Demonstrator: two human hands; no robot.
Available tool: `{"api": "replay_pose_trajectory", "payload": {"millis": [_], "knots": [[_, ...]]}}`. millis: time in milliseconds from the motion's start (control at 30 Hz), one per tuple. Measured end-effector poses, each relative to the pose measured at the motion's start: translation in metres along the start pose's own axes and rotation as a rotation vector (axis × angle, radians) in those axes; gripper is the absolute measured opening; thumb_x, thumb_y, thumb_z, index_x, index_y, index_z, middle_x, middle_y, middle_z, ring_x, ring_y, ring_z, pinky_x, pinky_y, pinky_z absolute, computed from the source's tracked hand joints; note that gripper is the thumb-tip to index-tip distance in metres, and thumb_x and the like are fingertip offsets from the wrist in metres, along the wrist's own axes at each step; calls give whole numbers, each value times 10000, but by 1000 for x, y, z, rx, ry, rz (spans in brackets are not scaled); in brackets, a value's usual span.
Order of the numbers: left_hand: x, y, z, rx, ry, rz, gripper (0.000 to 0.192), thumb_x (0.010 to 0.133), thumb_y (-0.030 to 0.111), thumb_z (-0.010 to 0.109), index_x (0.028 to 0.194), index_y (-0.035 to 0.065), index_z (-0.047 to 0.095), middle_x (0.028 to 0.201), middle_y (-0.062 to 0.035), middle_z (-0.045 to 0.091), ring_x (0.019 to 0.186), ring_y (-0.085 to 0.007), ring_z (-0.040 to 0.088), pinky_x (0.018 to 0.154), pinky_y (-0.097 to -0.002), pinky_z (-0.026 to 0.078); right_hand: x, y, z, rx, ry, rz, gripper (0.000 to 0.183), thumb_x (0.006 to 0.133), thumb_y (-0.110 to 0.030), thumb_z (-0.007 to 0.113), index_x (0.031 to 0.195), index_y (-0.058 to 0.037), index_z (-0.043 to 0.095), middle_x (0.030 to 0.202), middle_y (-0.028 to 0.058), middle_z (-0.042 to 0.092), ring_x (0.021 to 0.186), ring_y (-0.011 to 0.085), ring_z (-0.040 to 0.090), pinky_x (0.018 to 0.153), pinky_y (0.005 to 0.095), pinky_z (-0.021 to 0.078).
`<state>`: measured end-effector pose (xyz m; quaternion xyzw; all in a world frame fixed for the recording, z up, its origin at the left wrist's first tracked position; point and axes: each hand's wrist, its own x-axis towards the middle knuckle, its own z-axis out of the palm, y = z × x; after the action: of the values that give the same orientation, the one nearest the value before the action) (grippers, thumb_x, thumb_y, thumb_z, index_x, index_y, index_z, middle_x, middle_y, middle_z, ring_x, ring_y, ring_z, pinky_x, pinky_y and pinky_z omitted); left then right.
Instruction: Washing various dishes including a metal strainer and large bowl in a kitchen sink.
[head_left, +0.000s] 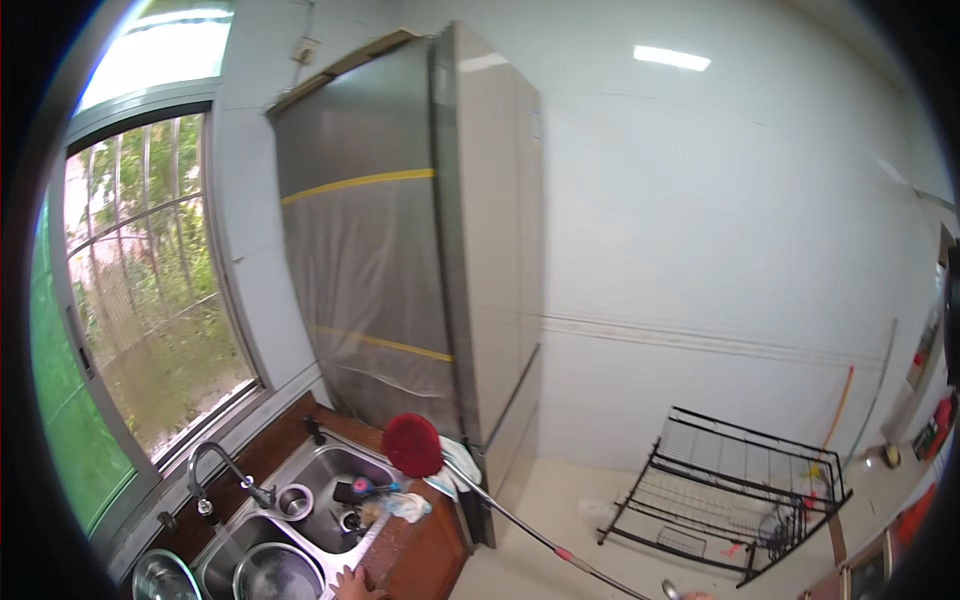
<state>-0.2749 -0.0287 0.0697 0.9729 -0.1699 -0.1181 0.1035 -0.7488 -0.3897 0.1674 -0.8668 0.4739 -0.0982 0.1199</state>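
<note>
My left hand rests, fingers apart, on the front rim of the steel double sink. Near it, a large metal basin sits in the left bowl, under the running faucet. Only a sliver of my right hand shows at the bottom edge, beside a rounded shiny metal piece; its grip is hidden. A long metal pole with a pink-red joint runs up from the bottom edge to a round red mop-like head at the counter's corner.
Brushes and a small metal cup are at the right bowl. A crumpled plastic bag lies on the counter edge. A tall refrigerator stands behind. On the floor, a black wire rack occupies the right. A window is at left.
</note>
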Motion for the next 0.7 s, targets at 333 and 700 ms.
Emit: {"api": "replay_pose_trajectory", "payload": {"millis": [333, 700], "knots": [[19, -36, 26, 3, -53, 298, 975, 649, 546, 680, 1388, 97, 230, 1415, -268, 159, 1264, -481, 189, 1011, -554, 205, 177, -284, -81, 216, 276, -731, 207, 778, -252, 628, 828, -63, 563, 708, 129, 583, 652, 339, 573, 561, 422, 449], [8, -41, 2, -28, -59, 362, 793, 742, 468, 606, 1363, 96, 282, 1394, -299, 173, 1263, -478, 197, 1023, -531, 192, 235, -533, -133, 509, 162, -1152, 245, 804, -239, 606, 858, -7, 552, 686, 164, 575, 599, 306, 559, 548, 353, 435]]}}
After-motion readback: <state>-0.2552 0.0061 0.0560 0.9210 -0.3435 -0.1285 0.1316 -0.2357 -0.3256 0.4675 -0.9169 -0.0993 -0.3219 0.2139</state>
